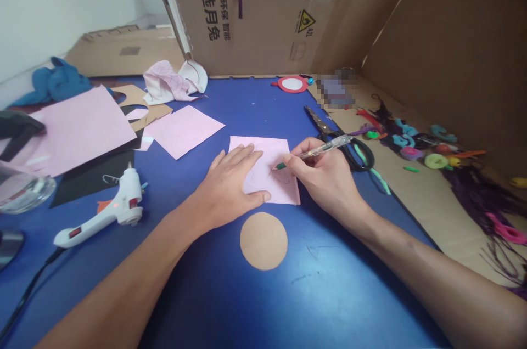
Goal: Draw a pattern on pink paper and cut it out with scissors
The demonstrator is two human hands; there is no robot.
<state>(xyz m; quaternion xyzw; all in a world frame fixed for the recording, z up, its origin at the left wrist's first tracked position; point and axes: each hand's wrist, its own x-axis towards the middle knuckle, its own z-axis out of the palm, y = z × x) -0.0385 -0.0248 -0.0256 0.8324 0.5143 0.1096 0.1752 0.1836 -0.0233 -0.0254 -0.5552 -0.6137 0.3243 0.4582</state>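
My left hand [230, 181] lies flat with fingers spread on a small pink paper sheet [272, 162] in the middle of the blue table [255, 305], pressing it down. My right hand [325, 173] is closed on a clear pen [317, 152], whose tip touches the pink sheet beside a faint drawn line. A round brown cardboard disc [263, 240] rests on the table just in front of the sheet, between my forearms.
A white glue gun [111, 212] lies at the left, near black and pink sheets [82, 127]. Another pink square [183, 130] sits behind. Black scissors [341, 140] lie right of my hand. Coloured craft bits [428, 148] cover cardboard at the right. Cardboard boxes [255, 9] wall the back.
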